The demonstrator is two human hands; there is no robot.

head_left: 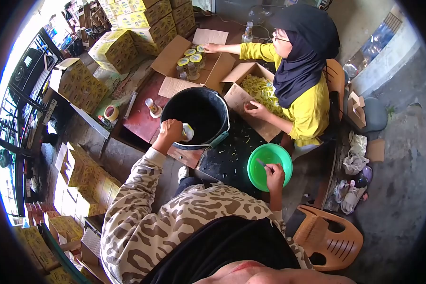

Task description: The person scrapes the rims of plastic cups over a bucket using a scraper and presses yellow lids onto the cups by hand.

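My left hand (171, 130) is closed around a small clear container (188, 132) with a pale rim, at the near left edge of a large black bucket (194, 111). Over a green basin (255, 174), my right hand (275, 177) pinches a small thin grey object (261, 162). What this object is cannot be made out. The inside of the bucket looks dark. Left of the bucket, a clear glass (151, 106) stands on the red tabletop (144, 92).
A co-worker (312, 90) sits at the right, one hand at lidded jars (194, 58) in an open carton (168, 57), the other at a box of yellow strips (262, 94). An orange chair (312, 232) stands at the lower right. Stacked cartons (149, 28) stand behind.
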